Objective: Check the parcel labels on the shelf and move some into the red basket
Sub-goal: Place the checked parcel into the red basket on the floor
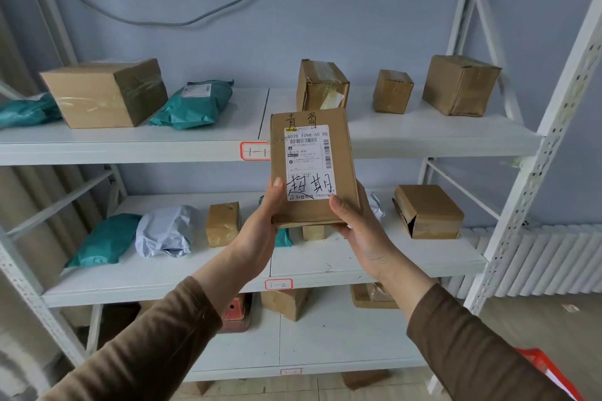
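Both my hands hold a flat brown cardboard parcel [309, 169] upright in front of the white shelf [130, 146]. Its white label with a barcode and handwritten black characters faces me. My left hand [260, 228] grips its lower left edge, thumb on the front. My right hand [358, 231] grips the lower right corner, thumb by the label. A corner of the red basket [550, 371] shows at the bottom right, behind my right sleeve.
The top shelf carries a large box [104, 94], teal bags [195, 104] and three smaller boxes [459, 85]. The middle shelf [325, 267] has a teal bag, a white bag [166, 231] and boxes [426, 212]. More boxes lie on the bottom shelf. A white radiator [547, 264] stands at right.
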`<control>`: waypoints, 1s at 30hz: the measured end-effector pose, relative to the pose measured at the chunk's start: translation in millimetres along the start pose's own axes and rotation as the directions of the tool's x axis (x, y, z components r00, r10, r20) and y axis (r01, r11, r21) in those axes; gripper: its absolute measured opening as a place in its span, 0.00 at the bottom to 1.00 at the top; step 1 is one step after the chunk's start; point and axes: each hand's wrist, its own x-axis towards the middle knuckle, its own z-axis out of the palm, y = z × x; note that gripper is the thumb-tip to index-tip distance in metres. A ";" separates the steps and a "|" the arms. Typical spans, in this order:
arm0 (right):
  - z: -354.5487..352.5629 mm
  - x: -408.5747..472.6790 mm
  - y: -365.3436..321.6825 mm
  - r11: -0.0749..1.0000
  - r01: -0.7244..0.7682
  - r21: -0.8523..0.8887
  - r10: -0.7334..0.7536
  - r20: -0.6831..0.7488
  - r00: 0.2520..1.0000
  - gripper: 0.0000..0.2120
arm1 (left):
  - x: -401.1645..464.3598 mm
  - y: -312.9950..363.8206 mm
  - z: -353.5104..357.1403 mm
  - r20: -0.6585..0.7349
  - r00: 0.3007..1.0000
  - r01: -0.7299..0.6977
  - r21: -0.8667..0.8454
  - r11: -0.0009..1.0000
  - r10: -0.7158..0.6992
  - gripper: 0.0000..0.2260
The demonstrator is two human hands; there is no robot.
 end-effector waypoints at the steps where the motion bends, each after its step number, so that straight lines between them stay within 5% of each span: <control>1: -3.0 -2.4 1.2 1.000 -0.006 -0.004 0.006 -0.010 1.000 0.46 | 2.6 -2.8 0.3 0.006 1.000 0.015 0.004 1.000 -0.015 0.33; 5: -26.0 -14.3 8.6 1.000 -0.028 -0.009 0.027 -0.052 0.998 0.30 | 11.3 -18.8 18.6 0.054 0.999 0.007 0.044 0.999 -0.010 0.28; 15: -136.9 -68.3 36.8 0.974 -0.225 0.040 0.224 -0.359 0.906 0.33 | 56.7 -106.3 108.2 0.302 0.947 0.100 0.057 0.993 -0.113 0.27; 19: -174.9 -98.8 48.0 0.972 -0.232 0.040 0.219 -0.520 0.826 0.22 | 71.7 -145.9 155.1 0.386 0.903 0.187 0.039 0.982 -0.188 0.27; 23: -210.4 -138.0 56.6 0.967 -0.251 0.052 0.223 -0.652 0.725 0.26 | 77.9 -190.7 204.8 0.487 0.825 0.298 0.057 0.953 -0.287 0.29; 30: -290.3 -225.0 74.8 0.961 -0.248 0.124 0.243 -0.808 0.536 0.12 | 49.6 -259.8 315.4 0.586 0.721 0.419 0.058 0.906 -0.371 0.31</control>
